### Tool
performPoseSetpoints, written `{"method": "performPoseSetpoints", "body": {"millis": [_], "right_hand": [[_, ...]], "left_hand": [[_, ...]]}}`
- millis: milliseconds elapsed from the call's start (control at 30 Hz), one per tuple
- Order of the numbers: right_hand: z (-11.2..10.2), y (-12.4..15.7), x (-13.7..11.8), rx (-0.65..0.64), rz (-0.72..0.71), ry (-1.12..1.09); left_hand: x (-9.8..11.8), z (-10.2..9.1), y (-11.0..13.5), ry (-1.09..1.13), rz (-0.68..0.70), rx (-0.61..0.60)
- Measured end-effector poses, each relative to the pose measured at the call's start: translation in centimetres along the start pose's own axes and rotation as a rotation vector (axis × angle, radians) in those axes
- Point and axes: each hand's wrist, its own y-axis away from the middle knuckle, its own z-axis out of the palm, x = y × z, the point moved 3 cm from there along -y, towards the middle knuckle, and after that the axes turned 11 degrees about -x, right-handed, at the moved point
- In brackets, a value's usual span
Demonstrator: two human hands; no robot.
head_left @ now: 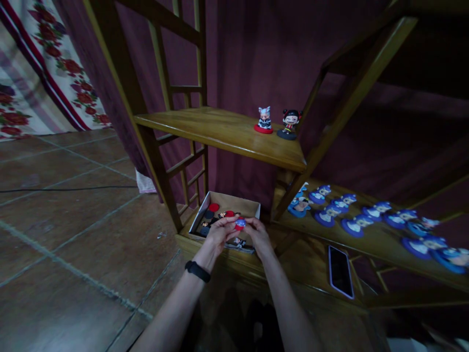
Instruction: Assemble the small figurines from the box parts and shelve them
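Observation:
My left hand and my right hand are closed together on a small figurine with a purple-blue top and a red part, perhaps its base. Fingers cover much of it. Directly under them is a shallow cardboard box on the low wooden ledge. Inside the box lie a red disc, a dark disc and several small figurines, partly hidden by my hands. A grey-and-white figurine lies near the box's front wall.
Two figurines, one on a red base and one on a dark base, stand on the upper shelf. Several blue-purple figurines line the right shelf. A phone lies on the ledge. A wooden post rises at left.

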Motion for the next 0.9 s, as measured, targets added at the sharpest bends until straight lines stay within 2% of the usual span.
{"method": "performPoseSetpoints", "body": {"millis": [200, 367, 500, 700, 900], "right_hand": [[0.0, 0.4, -1.5, -0.080, -0.117, -0.063], [0.5, 2.4, -2.4, -0.061, -0.062, -0.030], [0.8, 4.5, -2.1, -0.028, 0.001, -0.111], [0.8, 9.1, -1.1, -0.068, 0.114, -0.263], [0.4, 15.0, -0.9, -0.075, 0.176, -0.337]], "left_hand": [[0.9, 0.9, 1.3, -0.014, 0.121, -0.146], [0.2, 1.1, 2.7, -0.066, 0.125, -0.088], [-0.8, 1.4, 4.3, -0.030, 0.067, -0.065], [-2.8, 1.5, 8.5, -0.009, -0.024, -0.078], [-6.2, 1.8, 12.4, -0.014, -0.049, -0.090]]}}
